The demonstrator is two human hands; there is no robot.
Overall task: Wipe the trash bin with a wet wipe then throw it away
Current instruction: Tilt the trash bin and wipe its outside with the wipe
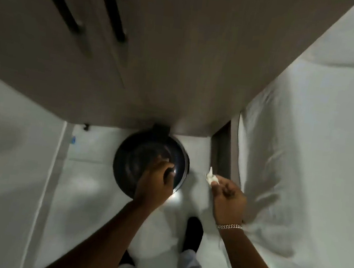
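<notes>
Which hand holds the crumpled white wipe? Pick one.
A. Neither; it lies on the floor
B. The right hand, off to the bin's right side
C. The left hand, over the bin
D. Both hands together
B: the wet wipe is pinched in the fingers of the right hand, beside the trash bin, while the left hand rests at the bin's rim.

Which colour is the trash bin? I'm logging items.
Black, glossy trash bin, seen in the head view.
</notes>
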